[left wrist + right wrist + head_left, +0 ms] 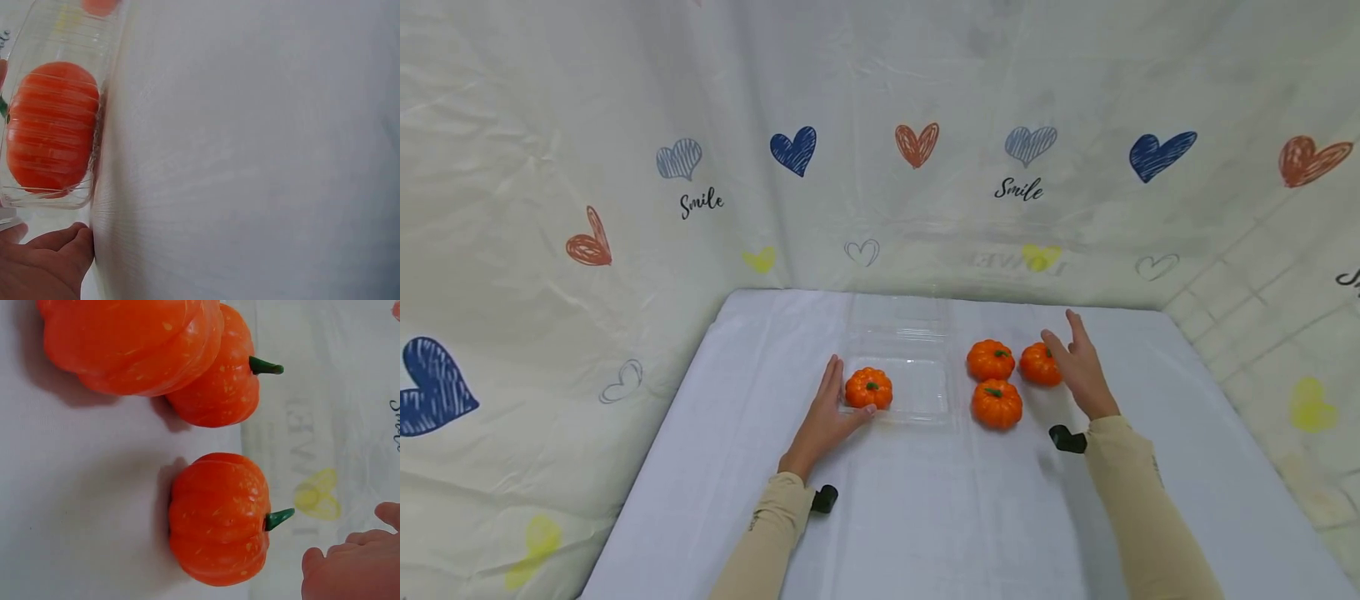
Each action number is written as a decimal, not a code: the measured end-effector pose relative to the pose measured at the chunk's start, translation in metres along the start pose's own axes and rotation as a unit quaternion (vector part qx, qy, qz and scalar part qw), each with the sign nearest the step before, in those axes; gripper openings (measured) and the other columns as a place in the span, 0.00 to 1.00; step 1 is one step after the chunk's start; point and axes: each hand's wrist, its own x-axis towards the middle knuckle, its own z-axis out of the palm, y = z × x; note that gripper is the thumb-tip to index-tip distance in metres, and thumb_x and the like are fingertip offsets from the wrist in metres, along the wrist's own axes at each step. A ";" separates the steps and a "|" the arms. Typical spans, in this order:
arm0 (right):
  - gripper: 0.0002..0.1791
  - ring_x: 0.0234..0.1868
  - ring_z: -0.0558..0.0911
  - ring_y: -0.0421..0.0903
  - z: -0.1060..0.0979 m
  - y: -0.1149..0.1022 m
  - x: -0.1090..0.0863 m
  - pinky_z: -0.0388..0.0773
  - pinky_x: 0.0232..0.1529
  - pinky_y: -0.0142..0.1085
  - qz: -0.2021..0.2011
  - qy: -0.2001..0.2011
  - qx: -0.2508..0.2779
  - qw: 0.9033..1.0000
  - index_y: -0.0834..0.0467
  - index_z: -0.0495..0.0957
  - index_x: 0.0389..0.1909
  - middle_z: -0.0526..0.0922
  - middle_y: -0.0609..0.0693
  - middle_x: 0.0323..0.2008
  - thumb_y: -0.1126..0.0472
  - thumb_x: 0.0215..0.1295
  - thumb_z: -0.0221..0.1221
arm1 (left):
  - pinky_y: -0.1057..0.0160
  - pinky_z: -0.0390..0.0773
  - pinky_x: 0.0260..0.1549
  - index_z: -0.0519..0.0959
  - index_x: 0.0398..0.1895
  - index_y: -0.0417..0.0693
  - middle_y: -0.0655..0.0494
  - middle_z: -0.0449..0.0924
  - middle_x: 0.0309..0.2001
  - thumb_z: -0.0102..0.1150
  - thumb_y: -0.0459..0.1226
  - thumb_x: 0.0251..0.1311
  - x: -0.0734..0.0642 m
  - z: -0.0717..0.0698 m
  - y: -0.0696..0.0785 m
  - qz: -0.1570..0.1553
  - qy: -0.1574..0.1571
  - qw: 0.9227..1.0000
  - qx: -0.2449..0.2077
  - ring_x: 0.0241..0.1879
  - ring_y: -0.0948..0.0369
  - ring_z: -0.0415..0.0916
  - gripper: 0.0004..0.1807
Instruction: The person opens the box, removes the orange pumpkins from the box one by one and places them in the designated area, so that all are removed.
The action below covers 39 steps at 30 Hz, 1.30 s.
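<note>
A clear plastic container (917,414) with its lid (898,310) folded back stands on the white table. Inside its left half sits a small orange pumpkin (868,388) with a green stem. My left hand (826,425) rests at the container's near left corner, its straight fingers along the left side and its thumb at the front edge. My right hand (1081,371) hovers with fingers apart beside the rightmost pumpkin (219,519), partly covering it in the head view and holding nothing. To its left are a back pumpkin (990,360) and a front pumpkin (997,405).
A pale cloth with printed hearts (917,145) hangs behind the table and at both sides. The table's white cover (940,508) stretches in front of the container and pumpkins. Dark wrist cameras (1067,439) stick out from both sleeves.
</note>
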 end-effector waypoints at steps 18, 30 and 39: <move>0.48 0.83 0.44 0.73 0.033 -0.036 -0.008 0.46 0.80 0.65 -0.044 -0.045 0.030 0.998 0.44 0.34 0.89 0.34 0.48 0.88 0.43 0.83 0.53 | 0.44 0.59 0.76 0.44 0.89 0.49 0.62 0.33 0.88 0.72 0.63 0.62 0.000 0.003 -0.001 0.002 0.006 1.000 -0.007 0.84 0.51 0.46 0.64; 0.50 0.84 0.44 0.68 0.054 -0.051 -0.014 0.48 0.80 0.62 -0.062 -0.099 0.028 0.993 0.43 0.34 0.89 0.33 0.45 0.87 0.39 0.81 0.56 | 0.43 0.58 0.77 0.43 0.89 0.48 0.63 0.33 0.88 0.71 0.64 0.62 0.000 0.002 -0.001 0.003 0.005 1.000 -0.005 0.85 0.52 0.44 0.65; 0.51 0.84 0.47 0.66 0.078 -0.059 -0.017 0.48 0.80 0.63 -0.066 -0.122 0.004 0.990 0.45 0.38 0.89 0.34 0.46 0.88 0.36 0.80 0.56 | 0.44 0.60 0.76 0.43 0.89 0.48 0.62 0.33 0.88 0.71 0.62 0.63 0.000 0.001 0.000 0.001 0.003 1.000 -0.002 0.85 0.51 0.46 0.64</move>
